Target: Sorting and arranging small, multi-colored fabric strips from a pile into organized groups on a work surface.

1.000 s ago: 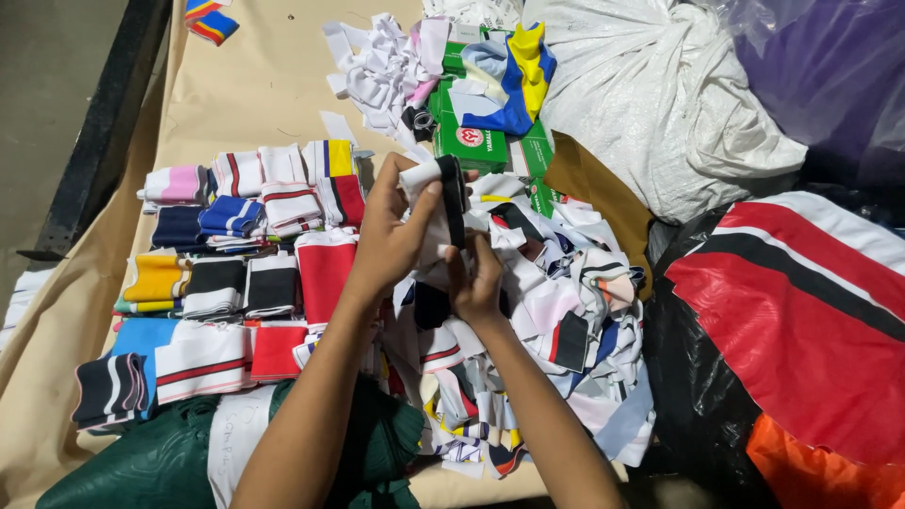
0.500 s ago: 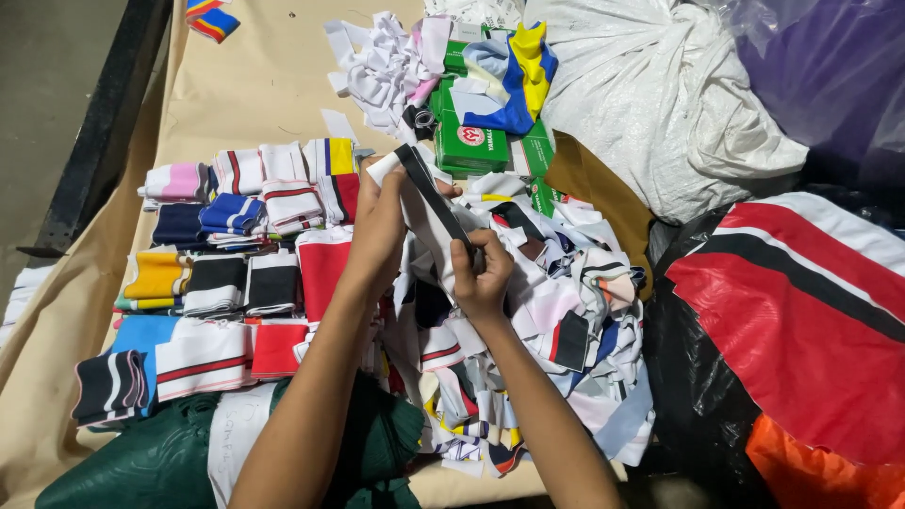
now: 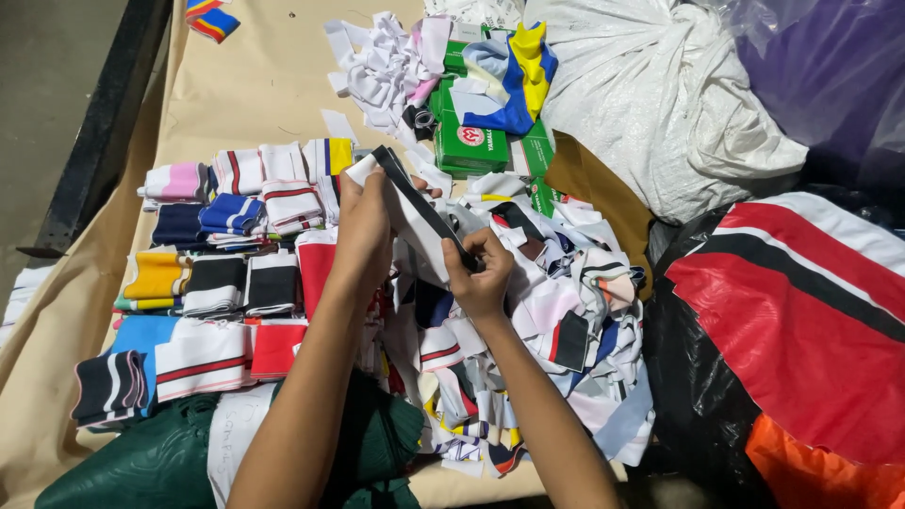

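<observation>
Head view shows me both hands, left hand (image 3: 363, 226) and right hand (image 3: 481, 273), pinching closed on the black-and-white collar strip (image 3: 424, 215) above the loose scrap pile (image 3: 537, 320), where I think it may slip and get lost.
</observation>
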